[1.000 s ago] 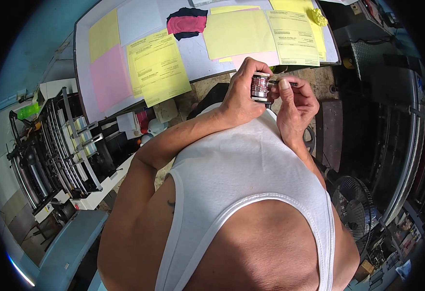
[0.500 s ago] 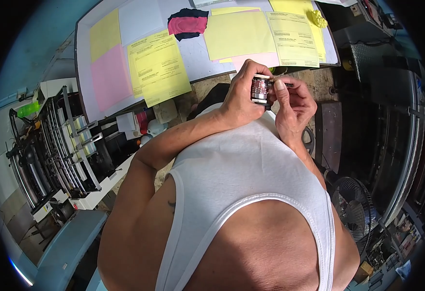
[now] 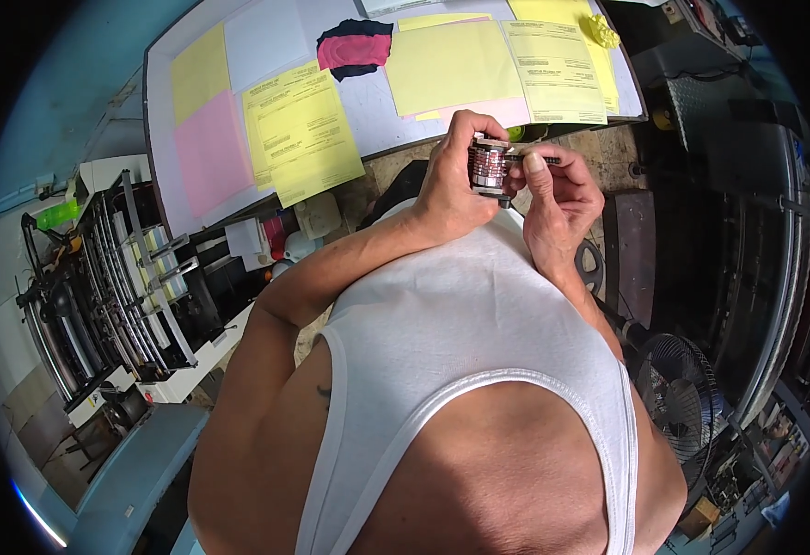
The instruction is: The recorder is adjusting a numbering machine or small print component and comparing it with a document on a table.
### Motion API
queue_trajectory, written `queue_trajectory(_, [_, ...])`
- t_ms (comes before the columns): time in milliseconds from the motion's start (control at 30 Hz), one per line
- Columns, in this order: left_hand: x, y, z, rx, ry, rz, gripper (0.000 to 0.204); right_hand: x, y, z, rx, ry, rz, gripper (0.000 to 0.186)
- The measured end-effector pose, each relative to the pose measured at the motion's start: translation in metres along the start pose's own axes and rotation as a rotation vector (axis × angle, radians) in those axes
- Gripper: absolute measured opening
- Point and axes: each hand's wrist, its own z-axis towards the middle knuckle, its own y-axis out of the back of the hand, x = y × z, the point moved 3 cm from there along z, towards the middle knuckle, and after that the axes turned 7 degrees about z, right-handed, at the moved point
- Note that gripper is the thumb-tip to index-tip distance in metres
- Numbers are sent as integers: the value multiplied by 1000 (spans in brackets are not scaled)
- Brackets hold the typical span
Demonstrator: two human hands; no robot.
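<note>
My left hand (image 3: pixel 444 192) is wrapped round a small metal numbering machine (image 3: pixel 488 168), with ringed wheels showing between dark and pale end parts. Its thumb side and fingers grip the body from the left, in front of my chest. Close on the right, my right hand (image 3: pixel 560 211) is closed, pinching a thin dark rod (image 3: pixel 553 161) between thumb and fingers. The rod points at the wheels; its tip is too small to tell whether it touches them. Both hands are just short of the table's near edge.
Yellow printed forms (image 3: pixel 305 139), a pink sheet (image 3: pixel 209 153) and a pink-and-black cloth (image 3: pixel 354 51) lie on the table (image 3: pixel 373 111). Crumpled yellow paper (image 3: pixel 602 32) sits at its far right. A press with rollers (image 3: pixel 114 287) stands left; a fan (image 3: pixel 678 393) stands right.
The numbering machine has shifted slightly left and tilted in my left hand, turning its wheels a little. My right hand keeps its pinch on the rod, almost in the same place.
</note>
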Motion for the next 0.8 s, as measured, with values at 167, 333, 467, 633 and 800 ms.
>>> queue_trajectory(167, [-8,0,0,-8,-42,70,55,1,-1,-1,14,-41,-30,11])
queue_trajectory(333, [-6,2,-2,-5,-11,14,54,-2,-2,1,21,-62,-46,12])
queue_trajectory(467, [-9,5,-2,-5,-26,54,54,-2,-4,1,26,-57,-53,12])
queue_trajectory(633, [-8,6,-2,-38,-48,47,54,-3,-3,1,20,-38,-77,12])
queue_trajectory(800, [-3,4,0,-41,-83,126,53,-4,-1,2,3,-40,5,13])
